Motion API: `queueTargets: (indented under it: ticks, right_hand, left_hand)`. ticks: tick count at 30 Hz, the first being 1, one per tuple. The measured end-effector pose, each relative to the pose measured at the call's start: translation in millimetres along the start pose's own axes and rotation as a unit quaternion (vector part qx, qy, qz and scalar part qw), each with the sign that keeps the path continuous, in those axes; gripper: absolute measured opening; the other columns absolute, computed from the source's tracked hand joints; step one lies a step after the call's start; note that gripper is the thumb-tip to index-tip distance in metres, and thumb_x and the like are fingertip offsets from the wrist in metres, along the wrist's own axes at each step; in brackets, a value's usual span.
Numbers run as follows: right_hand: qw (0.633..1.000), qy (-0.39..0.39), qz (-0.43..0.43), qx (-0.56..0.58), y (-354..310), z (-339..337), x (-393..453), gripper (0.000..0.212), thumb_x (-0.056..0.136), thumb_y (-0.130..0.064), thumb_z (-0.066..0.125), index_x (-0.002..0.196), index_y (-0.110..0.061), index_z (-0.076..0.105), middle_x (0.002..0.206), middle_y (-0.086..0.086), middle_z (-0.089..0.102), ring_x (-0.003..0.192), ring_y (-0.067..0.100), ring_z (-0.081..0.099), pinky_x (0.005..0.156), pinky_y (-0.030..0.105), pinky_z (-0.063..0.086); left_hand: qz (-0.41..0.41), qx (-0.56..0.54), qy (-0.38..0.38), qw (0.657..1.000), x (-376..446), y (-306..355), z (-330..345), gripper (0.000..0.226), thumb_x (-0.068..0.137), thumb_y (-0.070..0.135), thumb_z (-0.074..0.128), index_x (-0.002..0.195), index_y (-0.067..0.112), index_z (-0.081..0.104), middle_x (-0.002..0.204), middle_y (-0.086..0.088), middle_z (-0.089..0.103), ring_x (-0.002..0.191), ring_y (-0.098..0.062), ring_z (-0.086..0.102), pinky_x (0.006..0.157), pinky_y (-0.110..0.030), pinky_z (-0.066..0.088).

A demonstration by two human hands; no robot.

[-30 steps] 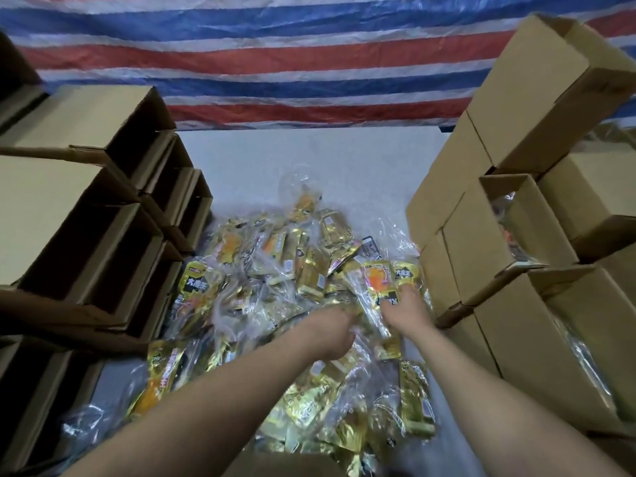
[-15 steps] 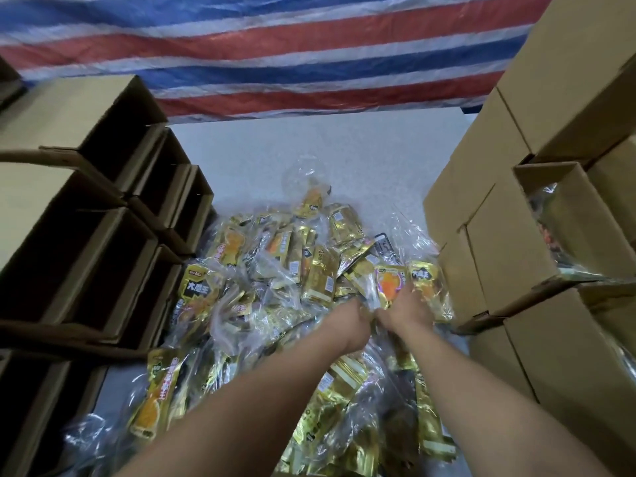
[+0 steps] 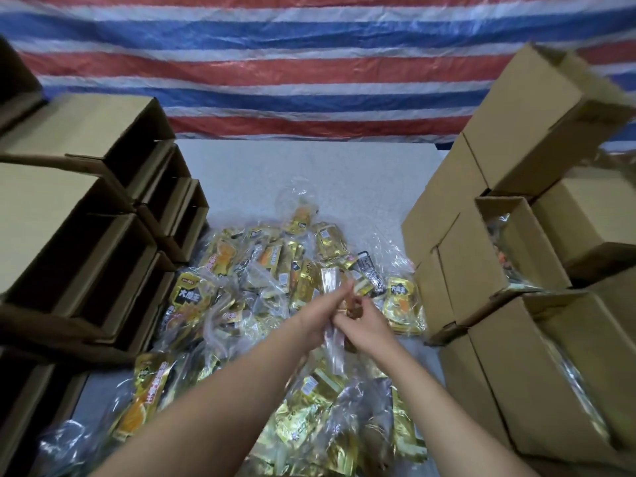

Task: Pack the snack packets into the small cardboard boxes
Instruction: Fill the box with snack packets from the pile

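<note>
Gold-foil snack packets (image 3: 275, 304) heaped mid-bench; both hands, left hand (image 3: 318, 316) and right hand (image 3: 361, 325), pinch one clear-wrapped bundle (image 3: 335, 333) above the heap. Keep it gathered, then slide it into an open cardboard box (image 3: 509, 256) at right.

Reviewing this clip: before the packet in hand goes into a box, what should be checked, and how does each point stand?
1. Clear-wrapped snack packet gripped by both hands, left hand and right hand: ok.
2. Packet lifted above the heap of gold foil snack packets: ok.
3. Empty brown cardboard boxes open on the left: ok.
4. Open brown cardboard box on the right already holds packets; room left: cannot tell.
5. How many packets the hands hold: cannot tell.
</note>
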State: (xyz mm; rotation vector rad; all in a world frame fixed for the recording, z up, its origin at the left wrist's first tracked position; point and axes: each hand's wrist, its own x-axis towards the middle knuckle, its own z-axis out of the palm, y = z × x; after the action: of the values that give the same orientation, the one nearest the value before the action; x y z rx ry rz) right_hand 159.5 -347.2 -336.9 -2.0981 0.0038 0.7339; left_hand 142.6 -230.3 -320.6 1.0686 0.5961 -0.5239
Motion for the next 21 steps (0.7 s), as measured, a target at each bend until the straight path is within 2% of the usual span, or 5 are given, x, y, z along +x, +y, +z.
queueTargets:
  ticks: [7,9,12,16,21]
  right_hand:
    - [0.995,-0.025,-0.096,0.019,-22.8,-3.1,-59.7,0.033,0.089,-0.063,0.058,0.118,-0.053,0.046,0.121,-0.025,0.056,0.098,-0.017,0.049,0.074,0.011,0.040]
    - [0.993,-0.001,-0.106,0.061,-32.5,-5.1,-72.6,0.064,0.078,-0.073,0.054,0.133,-0.041,0.047,0.121,-0.023,0.056,0.100,-0.014,0.051,0.075,0.013,0.043]
    - [0.980,-0.002,-0.115,0.161,-48.4,-3.4,-93.4,0.094,0.062,-0.080,0.057,0.143,-0.039,0.036,0.125,-0.023,0.054,0.101,-0.015,0.056,0.073,0.012,0.047]
    - [0.951,-0.088,-0.145,0.257,-63.7,7.5,-121.1,0.105,0.049,-0.085,0.076,0.137,-0.048,0.035,0.146,-0.003,0.050,0.126,0.015,0.057,0.104,0.049,0.048]
    - [0.956,-0.131,-0.245,0.095,-78.0,15.9,-154.8,0.121,0.051,-0.082,0.078,0.152,-0.052,0.017,0.156,-0.021,0.033,0.139,0.000,0.038,0.114,0.034,0.034]
  left_hand:
    - [0.091,0.020,-0.011,0.996,-53.4,7.9,-19.2,0.030,0.091,0.033,0.065,0.099,0.004,0.064,0.105,-0.018,0.064,0.092,-0.026,0.063,0.088,-0.041,0.051]
    - [0.131,0.034,0.013,0.991,-77.9,13.8,-21.5,0.025,0.096,0.029,0.059,0.098,0.005,0.064,0.107,-0.024,0.061,0.094,-0.031,0.061,0.089,-0.041,0.049]
    - [0.191,0.056,0.046,0.979,-117.6,20.9,-19.3,0.037,0.095,0.038,0.061,0.111,0.005,0.061,0.109,-0.018,0.065,0.110,-0.032,0.063,0.100,-0.038,0.047]
    - [0.242,0.064,0.056,0.967,-166.2,25.3,-9.5,0.059,0.099,0.049,0.047,0.142,0.009,0.044,0.129,-0.014,0.064,0.114,-0.025,0.065,0.099,-0.037,0.052]
    - [0.258,0.142,0.047,0.955,-212.4,22.8,-4.4,0.068,0.098,0.063,0.029,0.144,0.015,0.047,0.140,-0.009,0.056,0.127,-0.017,0.055,0.110,-0.030,0.035]
